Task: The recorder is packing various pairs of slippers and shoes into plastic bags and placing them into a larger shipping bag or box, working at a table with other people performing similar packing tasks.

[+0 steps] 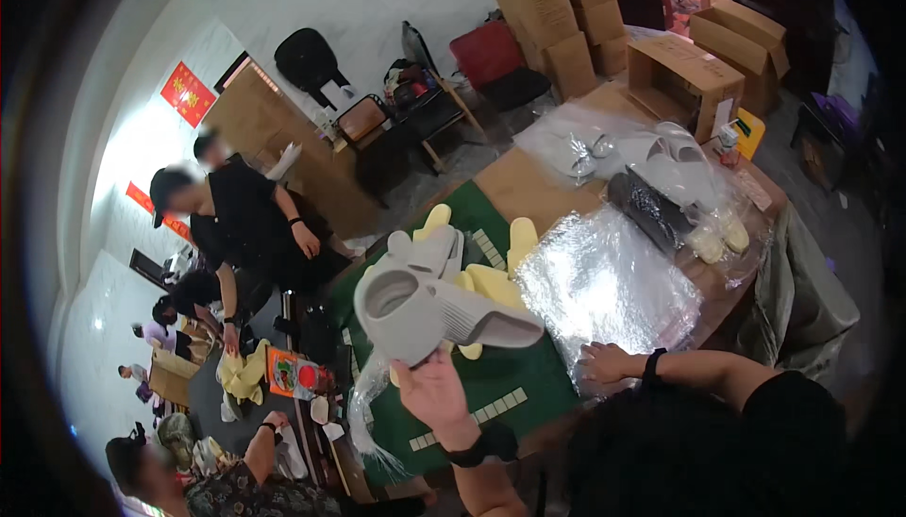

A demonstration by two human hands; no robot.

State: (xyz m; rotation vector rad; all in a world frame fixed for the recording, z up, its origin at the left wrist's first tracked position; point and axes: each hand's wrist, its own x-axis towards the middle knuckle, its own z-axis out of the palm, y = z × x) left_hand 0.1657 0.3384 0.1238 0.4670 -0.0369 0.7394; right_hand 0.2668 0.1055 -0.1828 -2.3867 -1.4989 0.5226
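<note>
Gripping a grey foam slipper (pixel 436 308) aloft over the green mat (pixel 491 380), the left hand (pixel 432 392) held firm; the right hand (pixel 604 362) pressed flat, fingers spread, on clear plastic bags (pixel 604 281). Yellow slippers (pixel 491 276) lay unbagged.

The left hand (pixel 432 392) is raised in the near middle, its forearm rising from the lower edge with a dark band at the wrist, its grip closed around something held up. The right hand (pixel 604 363) lies flat to the right, palm down, fingers spread leftward, its forearm running in from the right, a dark band on the wrist.
</note>
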